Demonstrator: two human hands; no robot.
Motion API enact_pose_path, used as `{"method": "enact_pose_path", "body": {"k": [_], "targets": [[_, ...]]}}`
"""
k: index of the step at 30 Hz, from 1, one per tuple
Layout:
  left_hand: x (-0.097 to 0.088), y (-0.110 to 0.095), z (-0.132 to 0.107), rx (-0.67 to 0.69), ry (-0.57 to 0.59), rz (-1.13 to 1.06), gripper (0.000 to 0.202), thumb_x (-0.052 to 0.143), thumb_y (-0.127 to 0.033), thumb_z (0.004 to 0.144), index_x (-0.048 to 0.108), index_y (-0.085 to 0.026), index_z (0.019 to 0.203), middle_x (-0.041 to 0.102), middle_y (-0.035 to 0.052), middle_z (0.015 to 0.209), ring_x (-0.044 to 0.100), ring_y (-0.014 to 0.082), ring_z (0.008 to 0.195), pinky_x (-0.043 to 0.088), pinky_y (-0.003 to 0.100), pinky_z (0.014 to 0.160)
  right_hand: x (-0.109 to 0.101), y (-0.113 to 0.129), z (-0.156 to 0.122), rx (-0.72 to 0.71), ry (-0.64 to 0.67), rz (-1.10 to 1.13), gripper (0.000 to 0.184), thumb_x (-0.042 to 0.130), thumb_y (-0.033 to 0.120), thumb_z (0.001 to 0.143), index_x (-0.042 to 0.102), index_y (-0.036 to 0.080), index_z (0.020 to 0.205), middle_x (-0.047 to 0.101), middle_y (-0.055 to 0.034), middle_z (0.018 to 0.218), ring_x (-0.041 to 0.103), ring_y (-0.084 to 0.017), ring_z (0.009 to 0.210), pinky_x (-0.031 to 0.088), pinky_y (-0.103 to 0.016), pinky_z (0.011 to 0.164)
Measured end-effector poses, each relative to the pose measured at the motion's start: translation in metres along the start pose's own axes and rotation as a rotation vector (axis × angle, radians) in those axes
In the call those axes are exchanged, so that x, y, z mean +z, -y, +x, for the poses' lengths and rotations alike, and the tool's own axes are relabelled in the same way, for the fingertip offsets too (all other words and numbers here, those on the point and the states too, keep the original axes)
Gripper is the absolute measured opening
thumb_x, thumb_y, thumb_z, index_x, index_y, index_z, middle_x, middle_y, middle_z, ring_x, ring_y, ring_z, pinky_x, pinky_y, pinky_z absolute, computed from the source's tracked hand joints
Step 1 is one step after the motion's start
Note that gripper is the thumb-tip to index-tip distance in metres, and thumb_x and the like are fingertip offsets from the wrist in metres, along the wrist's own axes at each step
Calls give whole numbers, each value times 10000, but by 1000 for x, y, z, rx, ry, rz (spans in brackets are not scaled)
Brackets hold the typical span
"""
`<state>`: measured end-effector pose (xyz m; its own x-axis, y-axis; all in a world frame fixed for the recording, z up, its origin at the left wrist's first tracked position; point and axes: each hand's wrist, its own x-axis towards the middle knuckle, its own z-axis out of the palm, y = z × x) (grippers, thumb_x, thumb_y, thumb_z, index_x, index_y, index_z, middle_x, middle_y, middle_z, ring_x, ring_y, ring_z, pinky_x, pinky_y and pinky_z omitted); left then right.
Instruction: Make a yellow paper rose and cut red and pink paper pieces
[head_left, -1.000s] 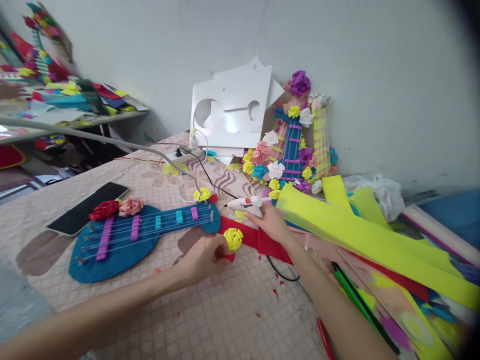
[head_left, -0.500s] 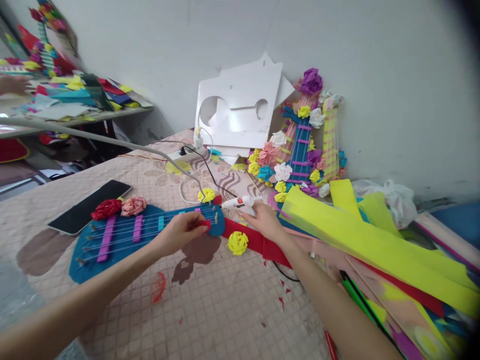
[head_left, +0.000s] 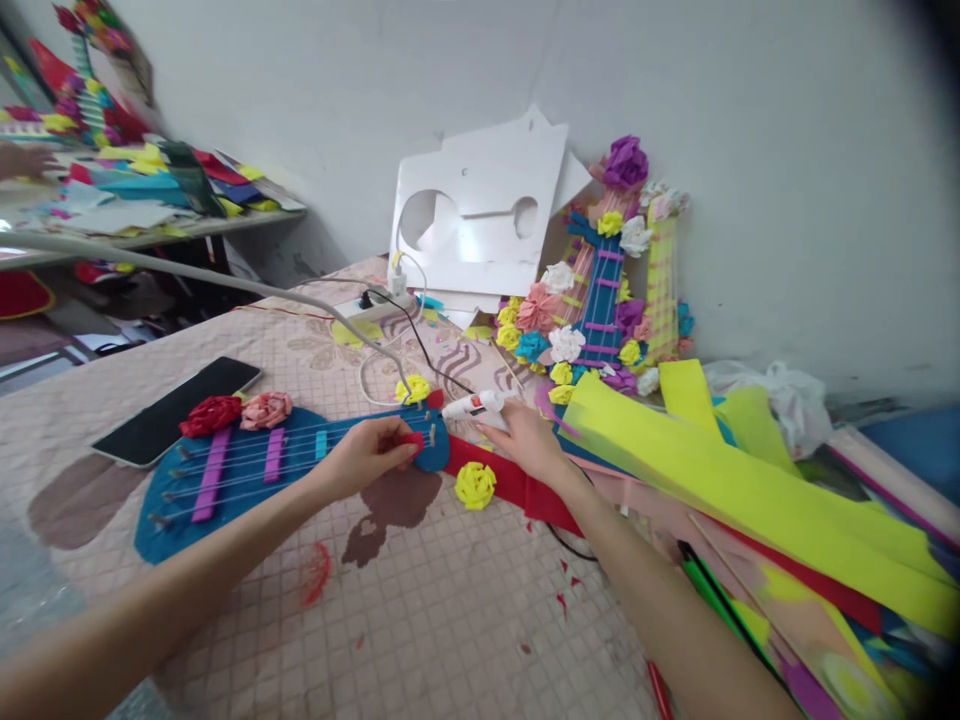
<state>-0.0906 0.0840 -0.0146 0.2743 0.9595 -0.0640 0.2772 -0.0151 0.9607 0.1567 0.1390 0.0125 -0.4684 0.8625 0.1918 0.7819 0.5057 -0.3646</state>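
Note:
A blue paper guitar (head_left: 255, 470) lies on the table, with white strings, purple and teal strips, a red paper rose (head_left: 211, 415) and a pink paper rose (head_left: 267, 410) on its upper edge. My left hand (head_left: 369, 455) is over its neck, thumb and finger pinched on a small red paper piece (head_left: 414, 440). Wrapped in my right hand (head_left: 531, 440) is a white glue gun (head_left: 474, 405), its nozzle pointing left near the guitar's head. A yellow paper rose (head_left: 475, 485) rests on the table below, beside a red paper strip (head_left: 510, 482).
A phone (head_left: 180, 408) lies left of the guitar. Behind stand white cut-out boards (head_left: 480, 210), a power strip (head_left: 379, 308) and finished flower-covered guitars (head_left: 600, 290). Yellow crepe paper (head_left: 735, 475) and scraps cover the right side. Another person's hand (head_left: 26, 160) shows at far left.
Both hands keep nearly the same places and grips. The view has shifted very slightly; little else differs.

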Motion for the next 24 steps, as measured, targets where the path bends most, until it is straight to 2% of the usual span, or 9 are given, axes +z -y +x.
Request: {"method": "enact_pose_path", "body": {"k": [7, 13, 16, 21, 24], "targets": [[-11, -9, 10, 35, -18, 72, 246, 552, -400, 759, 577, -157, 788, 602, 6, 673, 577, 133, 632, 465, 243, 593, 0, 0, -1, -17, 12, -24, 303, 576, 329, 835, 604, 214, 1114, 673, -72, 1006, 627, -228, 897, 434, -274, 689], [-17, -21, 34, 157, -81, 370, 263, 463, -303, 823, 647, -151, 933, 647, 37, 765, 587, 140, 671, 458, 250, 632, 0, 0, 0, 13, 17, -64, 340, 552, 369, 853, 593, 188, 1138, 670, -95, 999, 629, -241, 907, 432, -283, 696], [-11, -27, 43, 236, -127, 437, 240, 472, -247, 821, 597, -149, 1001, 646, 34, 772, 588, 138, 677, 449, 244, 623, 0, 3, 0, 12, 23, -63, 318, 553, 347, 856, 600, 184, 1125, 666, -97, 1005, 628, -235, 926, 431, -271, 699], [9, -28, 46, 236, -133, 333, 89, 518, -229, 785, 545, -147, 808, 625, 20, 687, 588, 132, 620, 451, 235, 576, -2, 0, -9, 22, 22, -44, 323, 569, 318, 850, 596, 166, 1134, 660, -109, 1034, 622, -235, 948, 432, -283, 757], [16, -29, 51, 259, -118, 305, 73, 484, -213, 798, 528, -154, 806, 619, 11, 675, 602, 128, 623, 462, 231, 581, -3, -3, -16, 24, 6, 5, 317, 565, 307, 855, 592, 181, 1145, 666, -88, 1022, 614, -223, 963, 426, -279, 781]]}}
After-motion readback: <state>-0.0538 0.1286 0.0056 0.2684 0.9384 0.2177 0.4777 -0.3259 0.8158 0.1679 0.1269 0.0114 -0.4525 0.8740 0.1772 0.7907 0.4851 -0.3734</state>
